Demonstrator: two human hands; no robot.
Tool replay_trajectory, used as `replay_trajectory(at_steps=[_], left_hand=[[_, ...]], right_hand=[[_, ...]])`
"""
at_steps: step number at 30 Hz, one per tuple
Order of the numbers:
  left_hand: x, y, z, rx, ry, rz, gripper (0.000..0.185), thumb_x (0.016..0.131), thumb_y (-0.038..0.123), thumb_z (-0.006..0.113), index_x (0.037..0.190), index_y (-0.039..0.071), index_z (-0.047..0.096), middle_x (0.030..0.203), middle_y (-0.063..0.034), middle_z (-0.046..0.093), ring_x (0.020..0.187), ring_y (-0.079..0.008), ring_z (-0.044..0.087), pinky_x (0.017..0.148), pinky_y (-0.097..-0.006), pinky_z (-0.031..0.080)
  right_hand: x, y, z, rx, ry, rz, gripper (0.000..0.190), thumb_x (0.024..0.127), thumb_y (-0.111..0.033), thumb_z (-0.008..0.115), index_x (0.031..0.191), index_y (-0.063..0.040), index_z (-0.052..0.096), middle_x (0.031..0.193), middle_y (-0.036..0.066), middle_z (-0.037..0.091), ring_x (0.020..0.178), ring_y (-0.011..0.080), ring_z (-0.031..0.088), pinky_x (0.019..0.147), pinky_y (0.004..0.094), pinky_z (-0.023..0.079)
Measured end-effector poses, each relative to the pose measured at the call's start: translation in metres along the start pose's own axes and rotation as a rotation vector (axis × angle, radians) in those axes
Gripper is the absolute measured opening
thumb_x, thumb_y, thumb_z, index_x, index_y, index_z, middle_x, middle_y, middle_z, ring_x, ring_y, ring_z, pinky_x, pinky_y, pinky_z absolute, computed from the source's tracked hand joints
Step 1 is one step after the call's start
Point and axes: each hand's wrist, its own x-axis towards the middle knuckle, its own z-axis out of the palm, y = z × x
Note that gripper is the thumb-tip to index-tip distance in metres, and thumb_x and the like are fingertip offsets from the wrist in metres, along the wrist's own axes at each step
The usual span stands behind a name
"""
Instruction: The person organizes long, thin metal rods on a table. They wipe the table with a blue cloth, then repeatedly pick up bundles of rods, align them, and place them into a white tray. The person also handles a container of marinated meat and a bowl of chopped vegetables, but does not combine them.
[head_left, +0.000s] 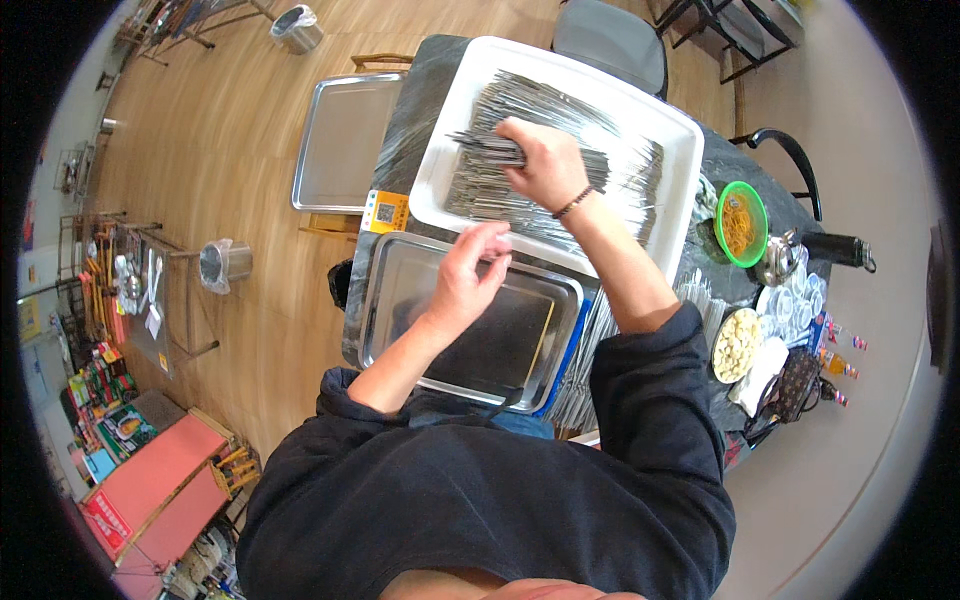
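Note:
My right hand (551, 165) grips a bundle of metal skewers (491, 148) over a large white plastic tub (682, 154). Many more thin metal skewers (555, 101) lie in layers inside that tub, their far ends partly hidden under my hand and forearm. My left hand (469, 281) hovers above a rectangular stainless steel tray (420, 315), close to the tub's near edge. Its fingers are bent and apart from the thumb, with nothing visible between them. Beside the tray's right side, another heap of metal skewers (585, 367) is partly covered by my sleeve.
On the dark marbled table's right side stand a green basket (763, 225) of rubber bands, a metal kettle (776, 259), a black bottle (829, 249), a plate of pale pieces (736, 345), and a bag (793, 386). A second metal tray (349, 142) rests on a chair at left.

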Motion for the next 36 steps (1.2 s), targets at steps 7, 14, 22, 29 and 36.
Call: replay_trajectory(at_steps=[7, 14, 22, 29, 36], left_hand=[[0.064, 0.018, 0.012, -0.986, 0.138, -0.260, 0.054, 0.091, 0.012, 0.068, 0.138, 0.004, 0.042, 0.129, -0.0098, 0.054, 0.120, -0.0184, 0.056, 0.099, -0.0320, 0.047], [0.056, 0.056, 0.049, -0.827, -0.068, -0.101, 0.045, 0.090, 0.014, 0.068, 0.130, 0.006, 0.048, 0.116, -0.0111, 0.059, 0.109, -0.0220, 0.061, 0.091, -0.0340, 0.049], [-0.045, 0.017, 0.092, -0.434, -0.337, 0.092, 0.036, 0.089, 0.016, 0.067, 0.121, 0.008, 0.055, 0.100, -0.0126, 0.064, 0.096, -0.0261, 0.066, 0.082, -0.0362, 0.052], [-0.084, -0.033, 0.089, -0.095, -0.407, 0.095, 0.027, 0.086, 0.015, 0.067, 0.112, 0.009, 0.062, 0.099, -0.0166, 0.067, 0.094, -0.0338, 0.066, 0.080, -0.0369, 0.053], [-0.087, -0.016, 0.089, -0.354, -0.339, 0.053, 0.028, 0.090, 0.015, 0.064, 0.115, 0.004, 0.061, 0.106, -0.0083, 0.067, 0.098, -0.0203, 0.065, 0.085, -0.0304, 0.051]], right_hand=[[0.029, -0.094, -0.023, 0.227, 0.259, -0.141, 0.029, 0.068, -0.009, 0.071, 0.095, -0.011, 0.060, 0.078, 0.010, 0.065, 0.073, 0.0325, 0.067, 0.065, 0.0423, 0.054], [-0.007, -0.165, -0.082, 0.366, 0.534, 0.106, 0.031, 0.070, -0.011, 0.077, 0.097, -0.007, 0.062, 0.087, 0.011, 0.068, 0.077, 0.0312, 0.069, 0.067, 0.0385, 0.053], [-0.149, -0.171, -0.059, 0.513, 0.573, 0.607, 0.027, 0.084, -0.016, 0.078, 0.078, -0.003, 0.055, 0.075, 0.007, 0.060, 0.065, 0.0166, 0.056, 0.063, 0.0299, 0.048], [-0.217, -0.153, 0.007, 0.517, 0.701, 0.642, 0.022, 0.087, -0.006, 0.073, 0.076, -0.005, 0.054, 0.077, 0.003, 0.059, 0.073, 0.0119, 0.055, 0.071, 0.0271, 0.046], [-0.221, -0.165, 0.000, 0.682, 0.721, 0.699, 0.035, 0.081, -0.015, 0.080, 0.107, -0.003, 0.059, 0.101, 0.010, 0.062, 0.092, 0.0193, 0.061, 0.084, 0.0308, 0.049]])
